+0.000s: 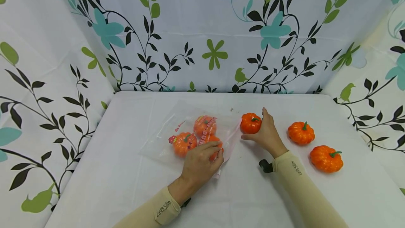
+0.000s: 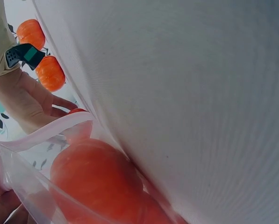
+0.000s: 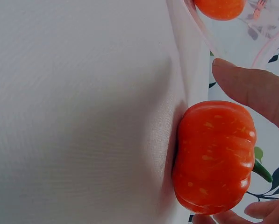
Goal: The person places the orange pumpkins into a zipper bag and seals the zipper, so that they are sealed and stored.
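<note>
A clear zip bag [image 1: 159, 133] with red print lies on the white table, with three small orange toy pumpkins [image 1: 184, 144] inside it. My left hand [image 1: 200, 163] pinches the bag's edge near its opening, which gapes in the left wrist view. Just right of the opening sits another orange pumpkin [image 1: 251, 123] with a green stem. Around that pumpkin my right hand [image 1: 267, 134] is spread. In the right wrist view, the thumb [image 3: 251, 86] stands apart from the pumpkin, while the other fingers lie at its far side; whether they touch it I cannot tell.
Two more orange pumpkins, one farther back [image 1: 301, 133] and one nearer [image 1: 326, 159], sit to the right of my right hand. The white tabletop [image 1: 126, 115] ends at a leaf-patterned cloth [image 1: 190, 27] behind and at both sides.
</note>
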{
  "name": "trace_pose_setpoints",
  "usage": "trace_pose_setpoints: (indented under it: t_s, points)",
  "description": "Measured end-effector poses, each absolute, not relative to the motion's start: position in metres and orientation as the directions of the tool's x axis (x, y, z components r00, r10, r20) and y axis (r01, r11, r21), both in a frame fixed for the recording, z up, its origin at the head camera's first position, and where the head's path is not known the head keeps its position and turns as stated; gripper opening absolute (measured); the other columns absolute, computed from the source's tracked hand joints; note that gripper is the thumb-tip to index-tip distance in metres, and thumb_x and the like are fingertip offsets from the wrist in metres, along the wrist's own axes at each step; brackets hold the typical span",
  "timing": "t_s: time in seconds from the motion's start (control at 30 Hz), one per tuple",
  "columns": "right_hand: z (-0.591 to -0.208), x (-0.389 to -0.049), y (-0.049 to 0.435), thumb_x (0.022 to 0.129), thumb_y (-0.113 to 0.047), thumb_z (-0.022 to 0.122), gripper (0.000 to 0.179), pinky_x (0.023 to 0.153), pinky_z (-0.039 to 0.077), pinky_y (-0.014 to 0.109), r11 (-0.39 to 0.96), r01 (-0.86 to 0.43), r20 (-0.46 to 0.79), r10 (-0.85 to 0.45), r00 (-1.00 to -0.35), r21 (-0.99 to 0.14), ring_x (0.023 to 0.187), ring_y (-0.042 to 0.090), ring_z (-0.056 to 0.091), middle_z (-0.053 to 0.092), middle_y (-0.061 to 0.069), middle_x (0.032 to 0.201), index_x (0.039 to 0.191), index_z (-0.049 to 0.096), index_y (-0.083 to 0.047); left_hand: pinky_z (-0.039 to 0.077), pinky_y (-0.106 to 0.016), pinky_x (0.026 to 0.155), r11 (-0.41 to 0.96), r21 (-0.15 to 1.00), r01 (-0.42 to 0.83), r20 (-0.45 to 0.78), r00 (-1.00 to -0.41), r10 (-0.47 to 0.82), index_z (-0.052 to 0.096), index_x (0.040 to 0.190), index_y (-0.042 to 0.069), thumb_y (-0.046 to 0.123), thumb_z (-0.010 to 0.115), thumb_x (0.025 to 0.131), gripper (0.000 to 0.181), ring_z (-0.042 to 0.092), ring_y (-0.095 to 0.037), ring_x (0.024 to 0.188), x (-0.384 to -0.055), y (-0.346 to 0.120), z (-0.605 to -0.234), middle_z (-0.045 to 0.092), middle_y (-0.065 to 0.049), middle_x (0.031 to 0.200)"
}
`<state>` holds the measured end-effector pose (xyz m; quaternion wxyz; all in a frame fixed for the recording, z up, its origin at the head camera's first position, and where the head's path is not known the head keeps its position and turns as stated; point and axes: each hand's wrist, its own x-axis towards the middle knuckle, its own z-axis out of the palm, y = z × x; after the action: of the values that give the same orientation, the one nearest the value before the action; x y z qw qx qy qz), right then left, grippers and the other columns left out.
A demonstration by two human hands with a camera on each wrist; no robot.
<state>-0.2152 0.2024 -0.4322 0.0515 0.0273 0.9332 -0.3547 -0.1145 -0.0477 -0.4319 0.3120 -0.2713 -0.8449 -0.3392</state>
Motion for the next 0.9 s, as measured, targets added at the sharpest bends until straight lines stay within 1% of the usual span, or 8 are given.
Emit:
trace_pose_setpoints:
  t_s: [0.17, 0.33, 0.43, 0.63, 0.9]
  points:
    - [-0.4318, -0.2142, 0.2024, 0.076, -0.031, 0.089, 0.12, 0.114, 0.03, 0.062, 0.746, 0.079, -0.116, 0.002, -0.993, -0.661, 0.138, 0.046, 0.035, 0.027, 0.028, 0.156, 0.16, 0.009, 0.0, 0.06, -0.029, 0.075, 0.618, 0.397, 0.678, 0.726, -0.644, 0.241, 0.08, 0.09, 0.002, 0.005, 0.078, 0.079, 0.011, 0.074, -0.017, 0.087, -0.1147, -0.0473, -0.4316, 0.077, -0.007, 0.097]
    - [-0.4321, -0.2131, 0.2036, 0.078, -0.027, 0.087, 0.109, 0.114, 0.032, 0.061, 0.744, 0.085, -0.126, 0.002, -0.992, -0.663, 0.136, 0.045, 0.037, 0.032, 0.029, 0.152, 0.157, 0.019, 0.003, 0.061, -0.029, 0.075, 0.618, 0.395, 0.679, 0.726, -0.643, 0.243, 0.08, 0.09, 0.001, 0.004, 0.078, 0.078, 0.012, 0.075, -0.017, 0.087, -0.1146, -0.047, -0.4324, 0.077, -0.007, 0.096]
    - [-0.4326, -0.213, 0.2043, 0.079, -0.026, 0.086, 0.104, 0.113, 0.032, 0.061, 0.746, 0.09, -0.127, 0.007, -0.992, -0.66, 0.135, 0.045, 0.038, 0.033, 0.029, 0.151, 0.156, 0.023, 0.004, 0.061, -0.029, 0.075, 0.616, 0.396, 0.681, 0.727, -0.642, 0.242, 0.08, 0.09, 0.001, 0.004, 0.078, 0.078, 0.012, 0.075, -0.017, 0.087, -0.1143, -0.047, -0.432, 0.077, -0.007, 0.096]
    - [-0.4353, -0.213, 0.2062, 0.082, -0.024, 0.083, 0.094, 0.113, 0.033, 0.06, 0.765, 0.065, -0.088, 0.011, -0.996, -0.641, 0.133, 0.045, 0.039, 0.036, 0.029, 0.149, 0.153, 0.028, 0.005, 0.061, -0.03, 0.075, 0.616, 0.393, 0.683, 0.732, -0.638, 0.241, 0.08, 0.089, 0.001, 0.004, 0.078, 0.078, 0.012, 0.075, -0.017, 0.087, -0.1142, -0.0467, -0.4314, 0.077, -0.007, 0.096]
    - [-0.4359, -0.2096, 0.208, 0.083, -0.028, 0.083, 0.094, 0.114, 0.034, 0.057, 0.752, 0.106, -0.11, 0.045, -0.993, -0.651, 0.134, 0.043, 0.039, 0.036, 0.027, 0.15, 0.153, 0.029, 0.004, 0.061, -0.029, 0.075, 0.614, 0.403, 0.678, 0.724, -0.647, 0.239, 0.081, 0.09, 0.002, 0.003, 0.078, 0.078, 0.012, 0.075, -0.018, 0.088, -0.113, -0.0469, -0.4298, 0.077, -0.007, 0.096]
